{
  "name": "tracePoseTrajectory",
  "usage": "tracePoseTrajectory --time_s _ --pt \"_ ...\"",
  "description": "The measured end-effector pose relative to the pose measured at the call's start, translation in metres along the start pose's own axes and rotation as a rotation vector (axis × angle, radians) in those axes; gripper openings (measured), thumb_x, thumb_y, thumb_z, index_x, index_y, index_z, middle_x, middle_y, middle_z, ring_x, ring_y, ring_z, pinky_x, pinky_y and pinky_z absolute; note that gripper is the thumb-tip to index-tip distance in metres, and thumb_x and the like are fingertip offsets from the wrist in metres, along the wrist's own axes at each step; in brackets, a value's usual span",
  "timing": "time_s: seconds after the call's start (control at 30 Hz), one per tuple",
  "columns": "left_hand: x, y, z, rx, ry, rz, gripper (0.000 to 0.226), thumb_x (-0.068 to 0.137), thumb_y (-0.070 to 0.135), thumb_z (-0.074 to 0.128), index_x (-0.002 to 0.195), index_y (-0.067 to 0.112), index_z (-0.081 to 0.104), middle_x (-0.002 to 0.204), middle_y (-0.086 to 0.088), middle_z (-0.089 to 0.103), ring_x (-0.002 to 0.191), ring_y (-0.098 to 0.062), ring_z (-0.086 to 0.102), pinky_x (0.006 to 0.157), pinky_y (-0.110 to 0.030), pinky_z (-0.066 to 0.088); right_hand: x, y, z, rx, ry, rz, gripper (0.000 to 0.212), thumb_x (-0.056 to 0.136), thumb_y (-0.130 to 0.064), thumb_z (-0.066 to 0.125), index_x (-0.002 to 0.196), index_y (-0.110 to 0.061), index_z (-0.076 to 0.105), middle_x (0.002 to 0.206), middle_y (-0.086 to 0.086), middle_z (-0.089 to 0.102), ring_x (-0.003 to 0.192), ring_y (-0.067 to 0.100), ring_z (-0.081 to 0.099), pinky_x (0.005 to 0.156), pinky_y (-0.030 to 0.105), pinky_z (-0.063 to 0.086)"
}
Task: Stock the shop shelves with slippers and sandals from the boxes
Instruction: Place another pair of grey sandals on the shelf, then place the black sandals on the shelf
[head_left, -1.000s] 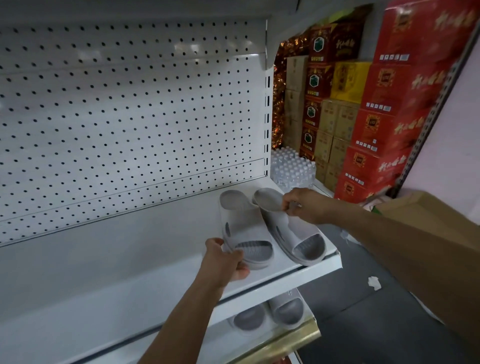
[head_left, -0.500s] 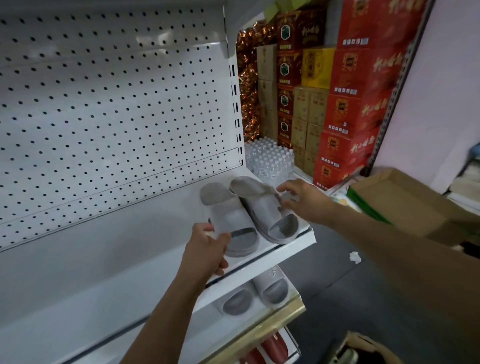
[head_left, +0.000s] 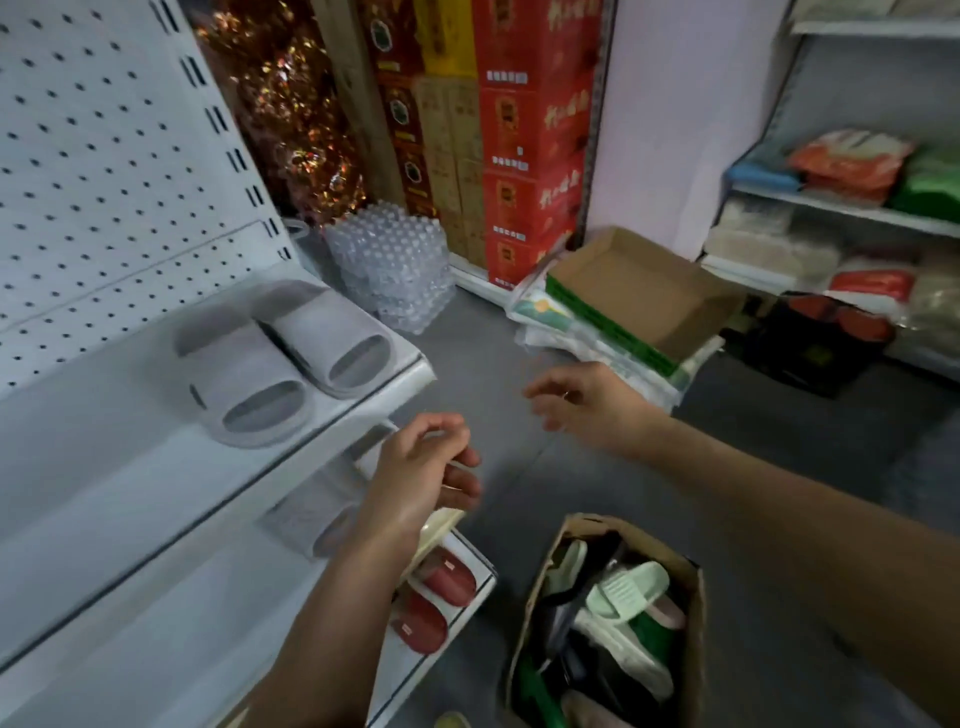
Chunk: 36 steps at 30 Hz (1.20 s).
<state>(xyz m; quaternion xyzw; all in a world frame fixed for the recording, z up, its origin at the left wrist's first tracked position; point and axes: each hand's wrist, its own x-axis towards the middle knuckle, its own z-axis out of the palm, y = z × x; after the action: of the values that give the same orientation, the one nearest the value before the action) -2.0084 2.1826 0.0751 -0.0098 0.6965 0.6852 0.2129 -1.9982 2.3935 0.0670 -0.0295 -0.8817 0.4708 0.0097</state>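
A pair of grey slippers (head_left: 280, 358) lies side by side at the right end of the white shelf (head_left: 130, 467). My left hand (head_left: 423, 470) hangs in the air just off the shelf's front edge, fingers loosely curled and empty. My right hand (head_left: 587, 402) hovers further right over the floor, fingers relaxed, holding nothing. On the floor below stands an open cardboard box (head_left: 602, 623) full of mixed slippers, pale green, white and dark. Another grey pair (head_left: 322, 514) sits on the shelf below, and a red pair (head_left: 434, 597) on the lowest shelf.
Shrink-wrapped water bottles (head_left: 395, 265) stand on the floor past the shelf end, with stacked red cartons (head_left: 530, 140) behind. An empty flat carton (head_left: 639, 296) lies on bags near the wall. Another shelf unit (head_left: 841, 208) with packaged goods stands at the right.
Both hands have let go of the grey slippers and pulled back from the shelf. My view has swung right and down, bringing the box of slippers on the floor into sight.
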Motion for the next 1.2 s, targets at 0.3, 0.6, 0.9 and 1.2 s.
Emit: tracePoseTrajectory --time_s 0.3,0.6,0.9,1.2 --pt "-0.005 -0.138 0.09 0.06 -0.164 -0.375 0.012 0.097 0.01 0.054 0.108 0.009 0.059 0.071 -0.008 0.063 0.053 -0.019 0.061 0.047 -0.027 0.052 -0.122 0.179 -0.016 0.122 0.09 0.444 0.027 0.092 -0.004 0.055 0.078 -0.025 0.065 0.065 -0.004 0.067 0.055 0.009 0.064 0.05 0.015 0.046" --pt "0.034 -0.273 0.103 0.237 -0.177 -0.587 0.012 0.1 0.013 0.051 0.107 0.013 0.059 0.077 -0.008 0.064 0.065 -0.02 0.063 0.061 -0.032 0.054 -0.192 0.323 0.065 0.352 0.222 0.851 0.018 0.093 -0.002 0.054 0.086 -0.01 0.069 0.073 0.009 0.067 0.057 0.018 0.059 0.044 0.016 0.042" --pt "0.088 -0.425 0.092 0.345 -0.234 -0.754 0.013 0.102 0.012 0.046 0.094 0.017 0.055 0.076 -0.007 0.057 0.063 -0.017 0.054 0.06 -0.026 0.047 -0.207 0.421 0.212 0.471 0.189 1.098 0.015 0.093 -0.012 0.057 0.083 -0.009 0.067 0.076 0.014 0.069 0.051 0.014 0.06 0.043 0.018 0.044" --pt "0.137 -0.523 0.087 0.431 -0.297 -0.749 0.009 0.1 0.01 0.049 0.098 0.014 0.056 0.078 -0.008 0.057 0.061 -0.015 0.053 0.052 -0.021 0.045 -0.203 0.512 0.27 0.429 0.084 1.139 0.014 0.093 -0.005 0.055 0.086 -0.013 0.063 0.07 0.004 0.065 0.052 0.01 0.06 0.047 0.018 0.047"
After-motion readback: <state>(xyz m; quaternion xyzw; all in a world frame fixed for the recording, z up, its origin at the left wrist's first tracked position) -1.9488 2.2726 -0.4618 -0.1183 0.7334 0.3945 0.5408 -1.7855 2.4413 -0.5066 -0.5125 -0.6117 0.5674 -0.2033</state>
